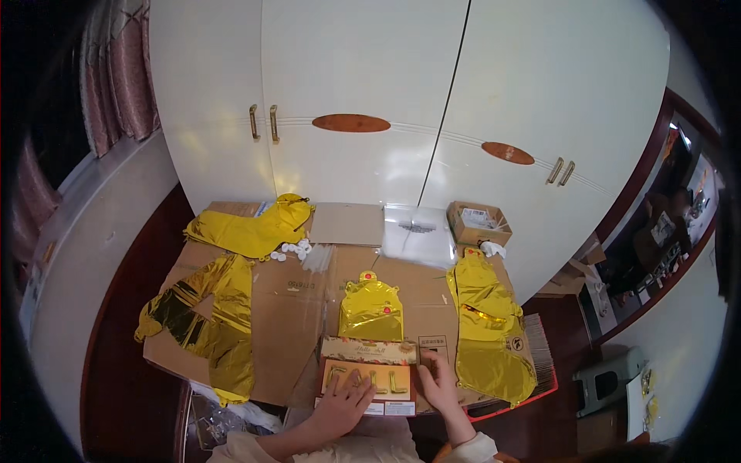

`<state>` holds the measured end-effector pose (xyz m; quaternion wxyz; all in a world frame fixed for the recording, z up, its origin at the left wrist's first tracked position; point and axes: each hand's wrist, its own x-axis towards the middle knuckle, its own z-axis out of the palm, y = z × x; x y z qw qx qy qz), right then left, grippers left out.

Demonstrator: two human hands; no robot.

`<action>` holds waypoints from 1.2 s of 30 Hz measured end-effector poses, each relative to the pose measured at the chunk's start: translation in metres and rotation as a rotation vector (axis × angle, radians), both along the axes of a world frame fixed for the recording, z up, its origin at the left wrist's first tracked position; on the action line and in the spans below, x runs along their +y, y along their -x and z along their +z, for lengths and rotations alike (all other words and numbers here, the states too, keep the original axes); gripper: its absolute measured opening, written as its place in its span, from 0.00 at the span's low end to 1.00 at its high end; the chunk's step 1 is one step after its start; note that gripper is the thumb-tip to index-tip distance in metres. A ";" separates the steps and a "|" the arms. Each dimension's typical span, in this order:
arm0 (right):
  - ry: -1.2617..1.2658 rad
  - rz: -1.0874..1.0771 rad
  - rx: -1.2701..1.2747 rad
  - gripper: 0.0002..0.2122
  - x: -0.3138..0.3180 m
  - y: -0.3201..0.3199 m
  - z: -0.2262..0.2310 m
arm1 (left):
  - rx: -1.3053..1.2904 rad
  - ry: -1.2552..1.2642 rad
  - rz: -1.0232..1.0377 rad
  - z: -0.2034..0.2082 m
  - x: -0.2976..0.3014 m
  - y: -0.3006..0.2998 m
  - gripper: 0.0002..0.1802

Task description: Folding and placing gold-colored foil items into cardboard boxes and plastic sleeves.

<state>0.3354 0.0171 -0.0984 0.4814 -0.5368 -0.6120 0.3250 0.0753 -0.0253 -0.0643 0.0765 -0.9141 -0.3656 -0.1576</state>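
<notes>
At the near edge of the cardboard-covered table lies a flat package (397, 364) with an orange card showing gold letter shapes and a patterned header strip. My left hand (343, 401) rests on its lower left part, fingers stretched over the card. Beside the package's right edge is my right hand (438, 383), its thumb and fingers apart; whether it touches the edge is hard to tell. A flat gold foil balloon (371, 312) sticks out beyond the header strip, its near end hidden behind the package.
More deflated gold foil balloons lie at the left (231, 332), far left (247, 231) and right (490, 332). Small white pieces (293, 250), a stack of clear bags (419, 235) and a small cardboard box (478, 224) sit toward the back. White cabinets (363, 62) stand behind.
</notes>
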 end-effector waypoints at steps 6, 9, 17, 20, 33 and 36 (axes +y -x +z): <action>-0.267 0.156 -0.358 0.16 0.037 0.023 0.035 | -0.001 -0.059 0.055 -0.001 0.021 -0.008 0.24; -0.183 0.148 -0.371 0.18 0.065 0.027 0.034 | -0.020 -0.058 0.068 0.001 0.023 -0.010 0.25; -0.010 0.106 -0.372 0.28 0.178 0.031 0.032 | -0.071 0.145 0.049 0.001 0.033 -0.010 0.37; 0.059 0.146 -0.506 0.31 0.213 0.030 0.023 | -0.011 0.108 0.066 -0.001 0.048 -0.015 0.39; 0.422 0.296 -0.512 0.41 0.253 0.046 0.014 | -0.048 0.216 0.065 -0.021 0.065 -0.013 0.41; 0.390 0.298 -0.800 0.40 0.242 0.060 0.034 | -0.075 0.220 0.072 -0.023 0.064 -0.012 0.41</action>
